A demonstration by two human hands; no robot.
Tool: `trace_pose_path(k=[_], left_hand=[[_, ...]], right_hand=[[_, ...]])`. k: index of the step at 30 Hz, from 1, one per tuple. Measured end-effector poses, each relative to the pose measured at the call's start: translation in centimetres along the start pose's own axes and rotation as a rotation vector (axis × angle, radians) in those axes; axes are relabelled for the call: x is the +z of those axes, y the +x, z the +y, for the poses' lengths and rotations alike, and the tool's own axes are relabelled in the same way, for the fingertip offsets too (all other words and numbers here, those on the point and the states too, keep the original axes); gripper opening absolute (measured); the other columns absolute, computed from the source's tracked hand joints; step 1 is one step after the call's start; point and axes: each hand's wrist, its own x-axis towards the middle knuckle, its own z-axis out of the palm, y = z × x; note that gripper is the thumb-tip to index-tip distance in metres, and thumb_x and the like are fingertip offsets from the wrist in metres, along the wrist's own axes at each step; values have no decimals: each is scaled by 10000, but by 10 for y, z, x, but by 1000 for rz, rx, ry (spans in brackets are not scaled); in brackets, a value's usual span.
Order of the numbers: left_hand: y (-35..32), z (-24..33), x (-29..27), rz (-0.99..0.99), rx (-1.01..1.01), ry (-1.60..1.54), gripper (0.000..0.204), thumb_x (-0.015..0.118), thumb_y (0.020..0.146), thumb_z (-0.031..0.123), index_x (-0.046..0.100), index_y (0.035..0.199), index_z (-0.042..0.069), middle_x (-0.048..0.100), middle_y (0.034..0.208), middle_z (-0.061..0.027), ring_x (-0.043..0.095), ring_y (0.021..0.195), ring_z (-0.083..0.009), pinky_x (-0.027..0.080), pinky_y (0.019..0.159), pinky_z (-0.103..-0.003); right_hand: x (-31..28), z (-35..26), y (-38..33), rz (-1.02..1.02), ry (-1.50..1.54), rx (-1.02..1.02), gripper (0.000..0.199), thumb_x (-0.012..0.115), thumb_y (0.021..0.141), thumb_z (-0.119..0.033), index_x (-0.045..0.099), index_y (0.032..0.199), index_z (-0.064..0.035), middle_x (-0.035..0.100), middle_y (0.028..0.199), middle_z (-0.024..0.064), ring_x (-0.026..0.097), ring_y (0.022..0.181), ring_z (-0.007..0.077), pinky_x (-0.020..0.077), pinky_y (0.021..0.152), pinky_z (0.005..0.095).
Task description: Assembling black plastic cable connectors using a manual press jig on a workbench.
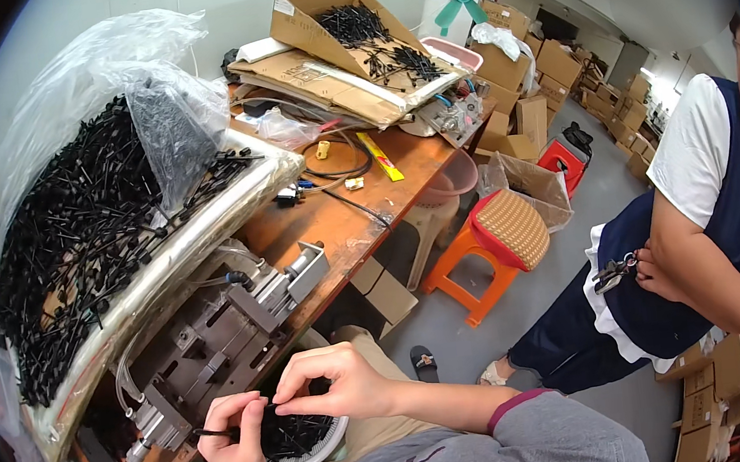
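Note:
My left hand point(241, 448) and my right hand point(337, 382) meet above a white basket, fingertips pinched close together. Between them is a small thin black part point(206, 432), whose dark end sticks out past my left fingers. Its middle and other end are mostly covered by the fingers. Below my hands the white basket point(334, 436) holds many similar black parts point(297, 435). Just beyond my hands, a metal fixture point(218, 339) with cylinders and clear air hoses is mounted on the wooden table point(366, 195).
A plastic-lined tray point(272, 174) heaped with black stemmed parts fills the left. A cardboard box point(296, 25) of such parts stands at the back. An orange stool point(474, 260) is beside the table. At right stands another person point(706, 220), holding a dark object.

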Motion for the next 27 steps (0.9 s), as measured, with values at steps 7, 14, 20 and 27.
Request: trace_pose_path(k=[7, 14, 20, 27], left_hand=[[4, 2, 7, -17, 98, 93, 121, 752, 764, -18, 706, 874, 3, 654, 850, -34, 450, 625, -46, 328, 575, -184], [4, 5, 11, -58, 112, 143, 69, 762, 759, 5, 719, 812, 16, 671, 771, -26, 466, 592, -54, 342, 534, -200], [3, 9, 5, -27, 127, 148, 63, 761, 753, 0, 706, 779, 15, 653, 731, -25, 466, 573, -59, 336, 518, -204], [1, 2, 5, -32, 140, 207, 71, 679, 830, -22, 624, 790, -4, 592, 790, -14, 539, 716, -74, 403, 648, -196]], right_hand=[[-4, -2, 1, 52, -52, -65, 89, 752, 779, -4, 685, 837, 0, 674, 833, 56, 635, 709, 112, 503, 607, 234], [-3, 4, -2, 67, -103, -123, 135, 782, 734, 34, 703, 837, -2, 699, 845, 98, 670, 761, 178, 530, 680, 286], [3, 5, 0, 42, -72, -131, 155, 774, 769, -3, 711, 912, -8, 685, 878, 72, 637, 711, 111, 508, 623, 229], [-7, -5, -6, 5, -5, -42, 251, 715, 847, -50, 691, 1095, -20, 692, 939, 78, 651, 749, 122, 521, 674, 250]])
